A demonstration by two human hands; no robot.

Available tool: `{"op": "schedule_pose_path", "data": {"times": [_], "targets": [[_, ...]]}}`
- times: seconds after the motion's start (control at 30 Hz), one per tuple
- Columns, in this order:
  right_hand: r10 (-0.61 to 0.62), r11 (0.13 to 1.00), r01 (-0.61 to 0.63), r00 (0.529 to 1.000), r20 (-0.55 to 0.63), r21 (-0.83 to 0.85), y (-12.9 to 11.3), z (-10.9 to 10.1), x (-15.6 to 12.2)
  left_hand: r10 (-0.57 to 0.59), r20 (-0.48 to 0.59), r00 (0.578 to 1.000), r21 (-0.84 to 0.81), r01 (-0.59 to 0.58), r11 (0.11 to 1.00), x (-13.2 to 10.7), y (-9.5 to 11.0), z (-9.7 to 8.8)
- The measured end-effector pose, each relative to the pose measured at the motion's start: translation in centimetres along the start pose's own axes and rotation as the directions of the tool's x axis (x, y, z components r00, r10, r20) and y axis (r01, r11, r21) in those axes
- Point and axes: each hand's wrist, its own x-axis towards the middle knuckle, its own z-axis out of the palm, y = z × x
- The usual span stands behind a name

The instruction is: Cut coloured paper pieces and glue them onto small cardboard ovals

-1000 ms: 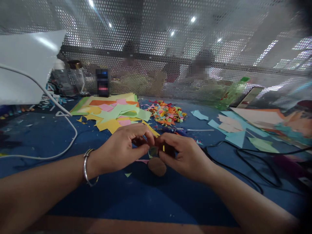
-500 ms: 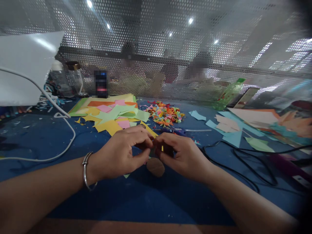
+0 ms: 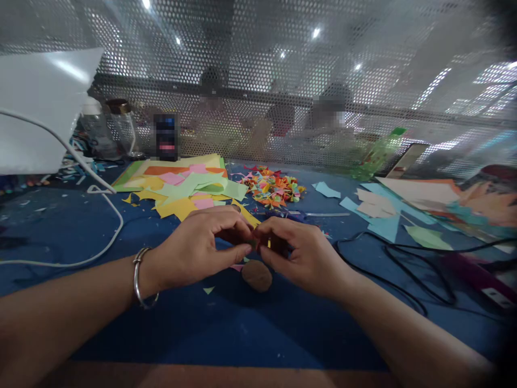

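My left hand (image 3: 210, 237), with a silver bangle (image 3: 138, 275) at the wrist, is closed in a pinch. Its fingertips meet those of my right hand (image 3: 301, 250), also pinched. Whatever sits between the fingertips is tiny and mostly hidden; a speck of green shows there. Just below the fingers, on the blue table, lies a brown rounded lump (image 3: 257, 276), apart from both hands. Beyond them is a heap of small colourful folded paper pieces (image 3: 274, 186). Loose paper sheets (image 3: 186, 188) in yellow, green and pink are spread to its left.
Scissors with blue handles (image 3: 297, 215) lie behind my right hand. A black cable (image 3: 388, 253) loops at right, a white cable (image 3: 121, 215) at left. Blue paper scraps (image 3: 383, 226), a green bottle (image 3: 375, 153) and a phone (image 3: 165, 137) stand or lie farther back, before a perforated metal screen (image 3: 258, 59).
Both hands keep their pinch, with the fingers shifting only slightly. The view has tilted a little, and a pale green scrap below my left hand shows more fully.
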Motion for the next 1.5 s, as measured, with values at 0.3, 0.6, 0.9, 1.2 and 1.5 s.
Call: {"op": "schedule_pose_path", "data": {"times": [0.3, 0.6, 0.9, 1.2, 1.5], "targets": [[-0.014, 1.0, 0.014, 1.0, -0.004, -0.017, 0.0, 0.1, -0.1, -0.036, -0.066, 0.997, 0.02, 0.037, 0.999, 0.1, 0.2, 0.6], [-0.005, 1.0, 0.005, 1.0, 0.021, -0.021, 0.3, 0.4, 0.1, -0.227, -0.047, 0.973, -0.087, 0.222, 0.971, 0.2, 0.2, 0.9], [0.021, 0.999, -0.021, 1.0, -0.009, 0.036, 0.0, 0.2, 0.1, -0.216, -0.012, 0.976, -0.212, 0.209, 0.955, 0.1, -0.1, 0.8], [-0.02, 1.0, 0.02, 1.0, 0.001, -0.008, 0.2, 0.7, 0.2, -0.256, 0.014, 0.966, -0.014, 0.257, 0.966, 0.0, 0.4, 0.9], [-0.024, 0.999, 0.023, 1.0, -0.019, -0.038, 0.2, 0.8, 0.0, -0.316, 0.058, 0.947, -0.241, 0.32, 0.916, 0.2, -0.8, 1.1]]}}
